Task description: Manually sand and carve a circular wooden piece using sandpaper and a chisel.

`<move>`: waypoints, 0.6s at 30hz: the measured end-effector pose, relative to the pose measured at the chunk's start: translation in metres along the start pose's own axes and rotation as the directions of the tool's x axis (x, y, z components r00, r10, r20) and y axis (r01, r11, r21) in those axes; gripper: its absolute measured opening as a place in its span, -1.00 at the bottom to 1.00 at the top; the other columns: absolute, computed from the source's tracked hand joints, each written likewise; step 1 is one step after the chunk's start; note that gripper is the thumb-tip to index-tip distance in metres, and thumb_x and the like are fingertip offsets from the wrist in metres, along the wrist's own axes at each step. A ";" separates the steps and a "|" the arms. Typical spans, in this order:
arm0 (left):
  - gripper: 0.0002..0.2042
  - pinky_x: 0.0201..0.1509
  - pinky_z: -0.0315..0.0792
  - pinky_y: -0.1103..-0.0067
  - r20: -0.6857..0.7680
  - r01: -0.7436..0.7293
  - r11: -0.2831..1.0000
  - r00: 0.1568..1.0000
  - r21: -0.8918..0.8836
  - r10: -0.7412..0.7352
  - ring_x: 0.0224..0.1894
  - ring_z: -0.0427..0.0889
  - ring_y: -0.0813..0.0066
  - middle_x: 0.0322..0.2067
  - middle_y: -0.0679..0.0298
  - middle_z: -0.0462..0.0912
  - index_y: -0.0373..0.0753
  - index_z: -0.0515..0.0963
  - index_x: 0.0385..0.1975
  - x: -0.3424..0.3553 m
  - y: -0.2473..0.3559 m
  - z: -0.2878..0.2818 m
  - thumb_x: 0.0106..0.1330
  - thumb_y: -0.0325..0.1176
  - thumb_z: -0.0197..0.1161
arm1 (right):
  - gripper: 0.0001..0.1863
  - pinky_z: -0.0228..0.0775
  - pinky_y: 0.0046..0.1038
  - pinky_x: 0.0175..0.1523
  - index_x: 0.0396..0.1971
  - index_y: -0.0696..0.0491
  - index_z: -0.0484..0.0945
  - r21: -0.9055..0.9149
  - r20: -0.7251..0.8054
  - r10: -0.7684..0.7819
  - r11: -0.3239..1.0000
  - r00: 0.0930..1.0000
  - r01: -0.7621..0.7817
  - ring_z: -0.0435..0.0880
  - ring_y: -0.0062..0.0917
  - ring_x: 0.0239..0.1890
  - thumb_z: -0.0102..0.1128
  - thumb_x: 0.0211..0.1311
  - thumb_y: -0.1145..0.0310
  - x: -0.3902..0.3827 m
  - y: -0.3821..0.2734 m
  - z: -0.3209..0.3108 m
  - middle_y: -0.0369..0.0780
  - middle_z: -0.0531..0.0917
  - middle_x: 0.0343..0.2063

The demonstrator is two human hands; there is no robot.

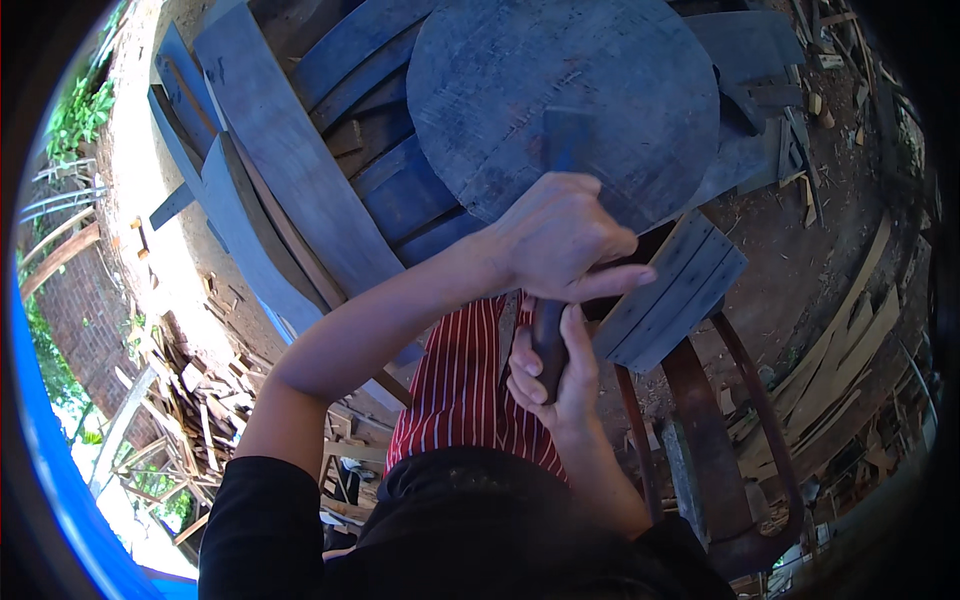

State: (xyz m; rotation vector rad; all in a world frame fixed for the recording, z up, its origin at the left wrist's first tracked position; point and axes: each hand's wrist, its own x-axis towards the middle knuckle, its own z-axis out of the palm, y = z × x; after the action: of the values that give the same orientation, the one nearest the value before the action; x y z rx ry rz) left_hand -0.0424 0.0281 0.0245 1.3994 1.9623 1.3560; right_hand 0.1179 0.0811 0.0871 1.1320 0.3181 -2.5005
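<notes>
My right hand (pixel 560 375) wraps round a dark, thick, rounded handle (pixel 548 345) in front of my lap, thumb lying along its side. Just above it, my left hand (pixel 570 240) is closed, knuckles up and thumb pointing right; whatever its curled fingers hold is hidden. A blurred dark rectangular shape (pixel 570 140) shows beyond the left fist, over a round grey wooden tabletop (pixel 480 100). I cannot tell whether this shape and the handle are one tool.
Long grey boards (pixel 290 130) lean at the left of the round top. A slatted wooden piece (pixel 675 290) and a dark red-brown chair frame (pixel 700 430) stand at the right. Scrap wood (pixel 210 390) is piled at the left, with long strips (pixel 840 370) at the right.
</notes>
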 end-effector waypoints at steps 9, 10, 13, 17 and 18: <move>-0.48 -0.46 0.20 0.42 0.000 0.010 0.996 1.000 0.085 -0.010 -0.78 0.18 0.22 -0.87 0.28 0.26 -0.13 0.36 -0.80 0.041 -0.032 -0.022 0.36 0.07 0.03 | -0.52 0.12 -0.72 -0.83 -0.08 0.07 0.38 0.025 0.051 -0.119 0.993 0.992 0.118 0.33 -0.79 -0.85 -0.26 0.50 -0.08 0.041 -0.036 0.016 -0.37 0.42 -0.70; -0.48 -0.45 0.22 0.40 0.022 0.113 0.992 0.993 0.061 -0.114 -0.78 0.19 0.21 -0.87 0.28 0.26 -0.14 0.38 -0.79 0.056 -0.040 -0.029 0.38 0.06 0.02 | -0.52 0.14 -0.74 -0.83 -0.08 0.08 0.40 0.029 0.055 -0.143 0.989 0.988 0.142 0.36 -0.80 -0.84 -0.24 0.50 -0.07 0.052 -0.048 0.022 -0.36 0.43 -0.69; -0.48 -0.45 0.22 0.39 0.018 0.142 0.988 0.990 0.061 -0.143 -0.78 0.22 0.24 -0.86 0.29 0.26 -0.13 0.39 -0.79 0.045 -0.037 -0.020 0.38 0.06 0.01 | -0.50 0.11 -0.71 -0.81 -0.09 0.08 0.36 0.041 0.053 -0.102 0.994 0.993 0.099 0.33 -0.80 -0.84 -0.20 0.47 -0.12 0.049 -0.042 0.019 -0.36 0.41 -0.69; -0.50 -0.51 0.13 0.45 0.096 0.044 0.993 0.994 0.108 -0.054 -0.78 0.25 0.34 -0.86 0.31 0.29 -0.06 0.31 -0.83 -0.020 0.015 0.012 0.34 0.05 0.07 | -0.47 0.09 -0.62 -0.80 -0.05 0.08 0.28 0.028 0.005 0.074 0.997 0.997 -0.075 0.25 -0.68 -0.87 -0.18 0.44 -0.15 -0.010 0.018 -0.022 -0.29 0.37 -0.69; -0.51 -0.52 0.11 0.47 0.105 0.066 0.994 0.992 0.085 -0.075 -0.79 0.25 0.35 -0.86 0.32 0.29 -0.04 0.30 -0.84 -0.027 0.028 0.015 0.32 0.05 0.09 | -0.46 0.08 -0.61 -0.80 -0.05 0.09 0.28 0.041 -0.008 0.090 0.995 0.996 -0.090 0.24 -0.66 -0.87 -0.18 0.43 -0.16 -0.024 0.028 -0.026 -0.28 0.37 -0.69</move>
State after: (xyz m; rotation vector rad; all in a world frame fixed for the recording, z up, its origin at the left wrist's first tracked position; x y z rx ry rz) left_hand -0.0048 0.0133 0.0356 1.3950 1.9958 1.1572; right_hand 0.1619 0.0713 0.0870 1.1490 0.2151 -2.4333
